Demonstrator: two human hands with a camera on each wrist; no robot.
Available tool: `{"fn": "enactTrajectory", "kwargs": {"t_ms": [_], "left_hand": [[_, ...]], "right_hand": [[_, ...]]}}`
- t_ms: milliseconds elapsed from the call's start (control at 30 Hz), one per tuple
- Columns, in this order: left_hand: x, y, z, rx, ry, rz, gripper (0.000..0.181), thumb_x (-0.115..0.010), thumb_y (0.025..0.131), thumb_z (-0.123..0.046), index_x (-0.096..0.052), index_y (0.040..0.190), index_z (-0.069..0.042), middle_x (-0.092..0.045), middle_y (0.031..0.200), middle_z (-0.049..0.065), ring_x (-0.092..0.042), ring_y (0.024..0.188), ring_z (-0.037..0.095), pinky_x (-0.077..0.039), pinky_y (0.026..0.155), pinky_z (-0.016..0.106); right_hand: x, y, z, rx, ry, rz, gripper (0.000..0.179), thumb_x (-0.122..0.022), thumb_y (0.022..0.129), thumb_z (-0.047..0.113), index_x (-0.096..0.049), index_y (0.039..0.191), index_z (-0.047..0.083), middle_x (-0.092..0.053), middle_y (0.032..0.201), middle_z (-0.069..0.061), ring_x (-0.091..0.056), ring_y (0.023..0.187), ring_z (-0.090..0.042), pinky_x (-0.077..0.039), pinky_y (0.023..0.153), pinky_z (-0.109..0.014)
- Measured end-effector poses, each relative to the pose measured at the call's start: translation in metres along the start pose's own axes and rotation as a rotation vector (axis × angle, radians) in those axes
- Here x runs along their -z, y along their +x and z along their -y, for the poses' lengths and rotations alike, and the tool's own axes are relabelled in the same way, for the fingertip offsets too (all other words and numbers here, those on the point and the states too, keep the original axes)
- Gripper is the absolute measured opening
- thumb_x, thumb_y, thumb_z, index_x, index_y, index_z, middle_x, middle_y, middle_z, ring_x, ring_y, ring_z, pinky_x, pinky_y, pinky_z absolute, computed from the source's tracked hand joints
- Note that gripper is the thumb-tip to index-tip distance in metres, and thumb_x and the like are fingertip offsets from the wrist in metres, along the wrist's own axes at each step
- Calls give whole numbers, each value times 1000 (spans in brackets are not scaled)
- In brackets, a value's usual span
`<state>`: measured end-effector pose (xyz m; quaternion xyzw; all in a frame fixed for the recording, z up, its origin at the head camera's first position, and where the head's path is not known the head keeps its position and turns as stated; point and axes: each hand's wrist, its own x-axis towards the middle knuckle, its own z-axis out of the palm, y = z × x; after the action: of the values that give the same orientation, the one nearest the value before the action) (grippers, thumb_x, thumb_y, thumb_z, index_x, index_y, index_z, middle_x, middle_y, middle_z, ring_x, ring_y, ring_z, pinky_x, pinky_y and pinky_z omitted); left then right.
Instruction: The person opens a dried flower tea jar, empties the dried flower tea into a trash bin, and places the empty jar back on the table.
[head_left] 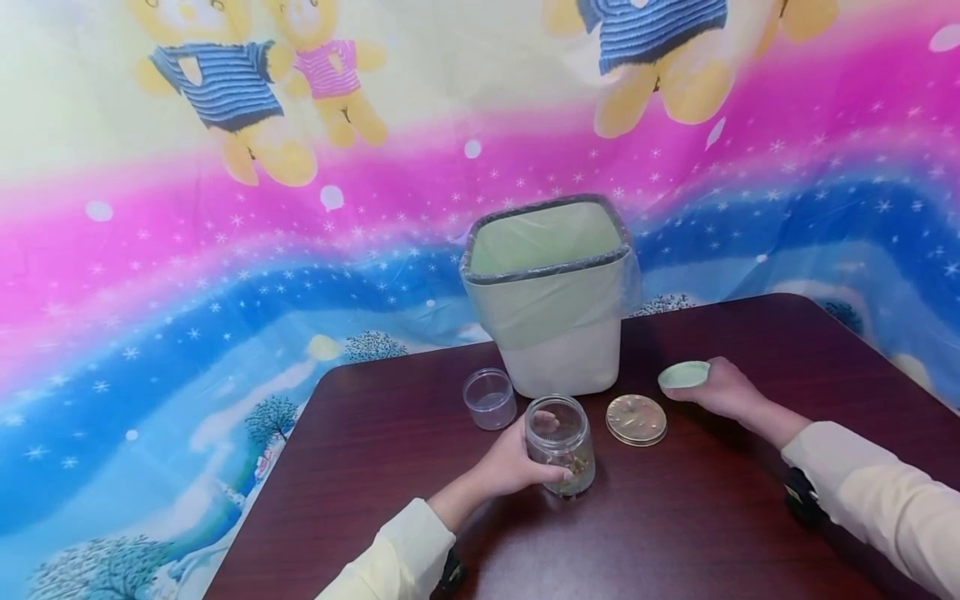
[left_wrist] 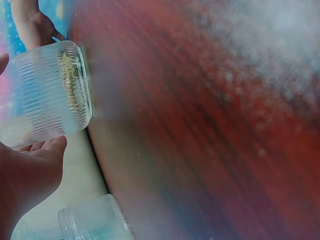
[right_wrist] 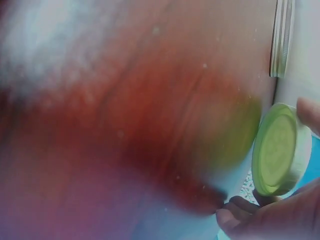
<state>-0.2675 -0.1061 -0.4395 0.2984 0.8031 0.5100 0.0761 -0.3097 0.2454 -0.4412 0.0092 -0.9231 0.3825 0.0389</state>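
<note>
My left hand (head_left: 504, 463) grips a clear glass jar (head_left: 576, 442), thumb across its near side and fingers behind it. The jar is open at the top, and the left wrist view shows its ribbed wall. Small yellow-green dried bits (left_wrist: 71, 82) lie at its bottom. To the right, my right hand (head_left: 729, 392) holds a pale green lid (head_left: 683, 375) by its edge, low over the table. The lid's round inner face (right_wrist: 277, 149) shows in the right wrist view. Between the hands lie gold lids (head_left: 636, 418), apparently stacked.
A pale waste bin (head_left: 558, 358) with a grey rim and a clear plastic liner stands on the dark wooden table (head_left: 405, 442) behind the jar. Left of it stands a second, smaller clear jar (head_left: 490, 400), open at the top. A patterned curtain (head_left: 225, 350) hangs behind.
</note>
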Motion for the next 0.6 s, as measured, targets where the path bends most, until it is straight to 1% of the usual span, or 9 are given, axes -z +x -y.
{"fn": "enactTrajectory", "kwargs": {"t_ms": [67, 167, 300, 400, 433, 500, 600], "left_hand": [[0, 0, 1, -4, 3, 1, 69, -86, 71, -14, -50, 129, -9, -59, 121, 9, -58, 107, 12, -44, 95, 28], [0, 1, 1, -8, 9, 3, 69, -86, 71, -15, -50, 129, -10, -59, 120, 8, -58, 107, 11, -45, 94, 28], [0, 1, 1, -4, 10, 2, 69, -87, 70, -15, -50, 129, -10, -60, 120, 7, -58, 107, 11, -45, 94, 28], [0, 2, 1, 3, 9, 2, 69, -87, 71, -15, -50, 128, -10, -60, 120, 7, -59, 106, 11, -45, 94, 28], [1, 2, 0, 6, 7, 3, 68, -87, 71, -15, -50, 128, -10, -59, 120, 7, -59, 106, 11, -45, 94, 28], [1, 2, 0, 11, 7, 4, 68, -87, 71, -15, -50, 128, -10, -59, 120, 6, -59, 106, 11, -45, 94, 28], [1, 2, 0, 14, 8, 3, 69, -87, 70, -15, -50, 128, -10, -59, 120, 5, -59, 107, 11, -44, 94, 28]], "right_hand": [[3, -1, 0, -18, -50, 25, 79, -81, 76, 39, -43, 108, -23, -53, 95, -31, -55, 84, -39, -48, 71, -44], [7, -2, 2, -32, -116, 65, 83, -80, 75, 43, -41, 106, -24, -52, 94, -32, -54, 83, -41, -47, 70, -47], [10, -3, 3, -28, -167, 100, 75, -78, 75, 45, -45, 98, -19, -53, 88, -27, -54, 77, -36, -46, 64, -42], [10, -4, 3, -16, -186, 107, 67, -78, 75, 44, -49, 90, -14, -53, 83, -22, -52, 76, -36, -45, 64, -42], [10, -4, 3, -7, -196, 107, 65, -78, 76, 44, -50, 88, -13, -53, 82, -22, -52, 78, -37, -45, 66, -44], [10, -4, 3, 10, -214, 108, 63, -78, 76, 43, -51, 85, -13, -54, 82, -24, -51, 84, -45, -44, 79, -53], [9, -3, 3, 30, -235, 117, 62, -77, 77, 42, -50, 85, -14, -53, 85, -30, -46, 94, -56, -31, 93, -64]]}}
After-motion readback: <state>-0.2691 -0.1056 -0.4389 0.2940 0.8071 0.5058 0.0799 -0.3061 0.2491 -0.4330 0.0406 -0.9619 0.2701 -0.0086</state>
